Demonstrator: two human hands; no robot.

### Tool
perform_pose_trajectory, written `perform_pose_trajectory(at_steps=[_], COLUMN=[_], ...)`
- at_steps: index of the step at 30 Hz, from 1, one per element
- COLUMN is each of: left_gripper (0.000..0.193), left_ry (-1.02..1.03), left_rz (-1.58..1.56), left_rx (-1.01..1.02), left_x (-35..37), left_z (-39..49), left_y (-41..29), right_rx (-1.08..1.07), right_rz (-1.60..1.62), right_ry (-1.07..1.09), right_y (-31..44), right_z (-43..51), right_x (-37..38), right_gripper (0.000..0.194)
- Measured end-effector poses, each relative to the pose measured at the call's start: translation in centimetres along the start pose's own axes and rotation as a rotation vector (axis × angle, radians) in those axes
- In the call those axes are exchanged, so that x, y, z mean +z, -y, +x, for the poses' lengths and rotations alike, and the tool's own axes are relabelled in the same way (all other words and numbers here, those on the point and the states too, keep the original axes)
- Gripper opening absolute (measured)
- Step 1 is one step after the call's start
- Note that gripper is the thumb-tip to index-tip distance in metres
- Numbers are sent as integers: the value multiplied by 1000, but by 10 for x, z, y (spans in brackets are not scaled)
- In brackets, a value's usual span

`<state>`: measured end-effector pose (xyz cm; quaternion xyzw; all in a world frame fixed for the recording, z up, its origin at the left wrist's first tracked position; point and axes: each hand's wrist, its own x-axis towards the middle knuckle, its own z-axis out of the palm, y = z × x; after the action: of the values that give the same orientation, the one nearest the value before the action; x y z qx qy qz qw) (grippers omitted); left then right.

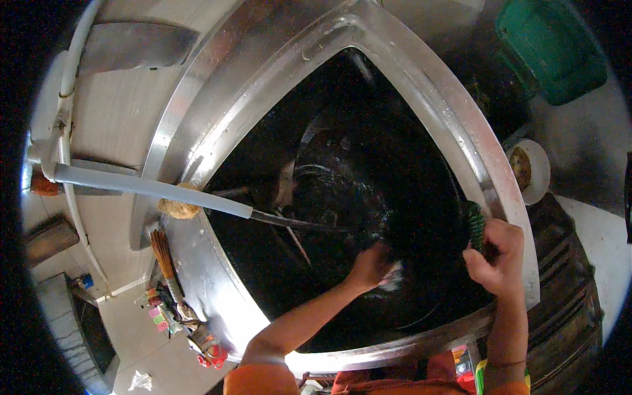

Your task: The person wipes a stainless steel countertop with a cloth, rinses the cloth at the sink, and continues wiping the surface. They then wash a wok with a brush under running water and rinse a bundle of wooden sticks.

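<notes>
A stainless-steel sink (419,54) with a dark interior lies before me. My left hand (373,266) reaches down inside it, its fingers partly lost in shadow. Something whitish and shiny (393,277) shows against those fingers; whether it is an object or splashing water is unclear. At the sink's right rim, my right hand (498,259) grips a dark green, ridged object (475,224), whose exact kind I cannot tell. From the left, a grey-white pipe spout (153,190) extends over the basin, and a stream of water (286,220) appears to run from its end.
A tan fibrous scrubber (180,208) sits on the left ledge under the spout. Beside the sink's left side is a stick brush (162,252). To the right are a white bowl (540,170), a green plastic container (553,54) and a dark slatted rack (558,276).
</notes>
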<state>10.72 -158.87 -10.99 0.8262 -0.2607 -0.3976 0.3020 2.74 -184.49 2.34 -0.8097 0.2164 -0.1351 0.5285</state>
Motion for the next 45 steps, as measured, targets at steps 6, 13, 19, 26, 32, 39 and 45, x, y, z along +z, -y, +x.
perform_pose_trajectory(at_steps=[6,13,19,26,32,39,45], left_gripper=[37,53,31,42,33,44,66], left_ry=[-445,370,-310,-401,243,-548,403], left_rz=[-101,-347,-871,535,-409,276,618], left_rx=[-188,-145,214,-183,-322,83,-101], left_x=[-72,-18,-88,-108,-10,-100,-42], left_z=[117,-18,146,86,15,128,-18], left_y=[90,50,-117,158,28,103,158], right_rx=[-38,2,-3,52,35,145,81], right_rz=[-47,10,-54,22,29,88,57], right_ry=[46,87,84,94,77,77,80], right_y=[4,7,4,8,3,15,8], right_z=[2,4,4,3,2,-2,-2], right_x=[-2,-5,-4,-5,-3,-4,-6], right_gripper=[45,42,43,47,48,43,41])
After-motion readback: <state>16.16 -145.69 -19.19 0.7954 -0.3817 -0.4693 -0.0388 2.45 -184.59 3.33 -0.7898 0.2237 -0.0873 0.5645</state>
